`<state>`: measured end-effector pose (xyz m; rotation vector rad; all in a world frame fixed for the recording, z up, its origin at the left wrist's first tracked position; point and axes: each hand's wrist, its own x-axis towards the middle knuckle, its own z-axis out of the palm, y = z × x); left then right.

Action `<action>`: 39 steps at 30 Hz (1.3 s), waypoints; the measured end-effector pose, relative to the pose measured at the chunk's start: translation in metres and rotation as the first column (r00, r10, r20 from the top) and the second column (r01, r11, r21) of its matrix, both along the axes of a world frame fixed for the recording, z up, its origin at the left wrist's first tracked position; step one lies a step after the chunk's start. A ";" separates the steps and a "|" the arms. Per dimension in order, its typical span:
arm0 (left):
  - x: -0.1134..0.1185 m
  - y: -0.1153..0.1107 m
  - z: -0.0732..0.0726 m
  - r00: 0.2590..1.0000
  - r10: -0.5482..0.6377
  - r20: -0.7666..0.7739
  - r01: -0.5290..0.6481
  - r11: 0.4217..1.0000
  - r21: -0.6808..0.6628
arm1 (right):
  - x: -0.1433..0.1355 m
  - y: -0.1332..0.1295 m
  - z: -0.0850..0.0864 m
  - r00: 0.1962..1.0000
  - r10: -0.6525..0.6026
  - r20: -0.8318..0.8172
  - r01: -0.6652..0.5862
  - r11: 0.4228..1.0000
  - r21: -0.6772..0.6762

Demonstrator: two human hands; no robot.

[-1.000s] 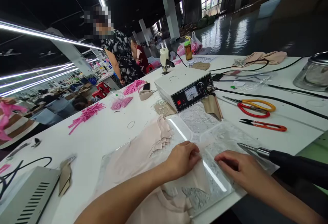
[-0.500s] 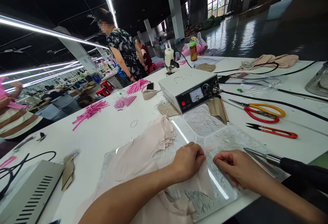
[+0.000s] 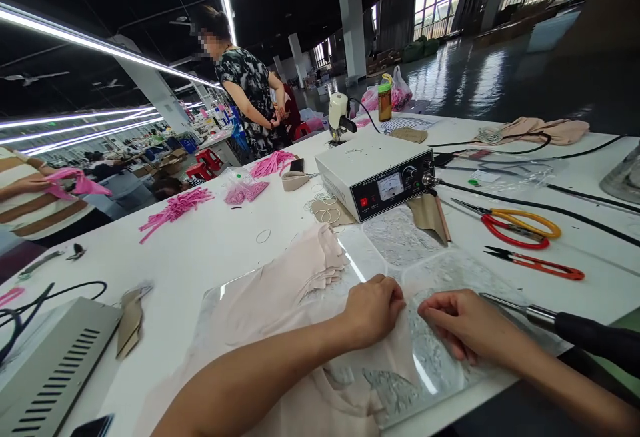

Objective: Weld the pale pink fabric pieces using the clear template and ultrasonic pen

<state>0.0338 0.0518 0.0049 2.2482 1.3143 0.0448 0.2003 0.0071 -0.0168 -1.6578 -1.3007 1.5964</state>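
Note:
My left hand [image 3: 373,310] is closed, thumb and fingers pinched together on the edge of a pale pink fabric piece [image 3: 397,350]. That thin fabric spreads over a clear sheet [image 3: 440,277] on the table. Just to the right, my right hand [image 3: 465,327] has its fingers curled and thumb against the forefinger; whatever lies between them is too small to make out. Beyond my left hand rests a stack of pale pink fabric pieces [image 3: 300,263]. A pen-like tool with a black handle and metal tip [image 3: 575,330] lies beside my right wrist.
A white control box with a meter [image 3: 390,187] stands ahead. To the right lie red-and-yellow handled scissors [image 3: 520,223] and orange thread snips [image 3: 535,262]. A grey vented box [image 3: 70,363] is at left. Pink strips [image 3: 177,210] lie farther back. Two people stand beyond the table.
My hands stay nearly in place over the fabric. The view has shifted slightly. The standing person now has hands together behind the back; the person at left has lowered the pink cloth.

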 end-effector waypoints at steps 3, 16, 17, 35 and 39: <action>0.001 0.000 0.001 1.000 -0.004 -0.015 0.005 1.000 0.009 | -0.001 0.001 0.004 0.999 -0.025 -0.036 0.024 0.999 -0.020; -0.011 0.001 -0.003 0.969 0.037 0.246 -0.032 0.999 -0.026 | -0.020 0.008 0.006 0.956 -0.134 -0.262 0.106 0.987 -0.119; -0.012 0.001 -0.003 0.965 0.039 0.259 -0.033 0.999 -0.029 | -0.021 0.009 0.006 0.953 -0.149 -0.265 0.120 0.985 -0.122; -0.020 -0.006 -0.008 0.892 0.068 0.447 -0.018 0.993 -0.117 | -0.024 0.004 -0.009 0.969 -0.165 -0.183 0.169 0.986 0.010; -0.018 -0.006 -0.008 0.906 0.084 0.415 -0.037 0.992 -0.120 | -0.022 0.007 -0.009 0.982 -0.114 -0.149 0.112 0.993 -0.020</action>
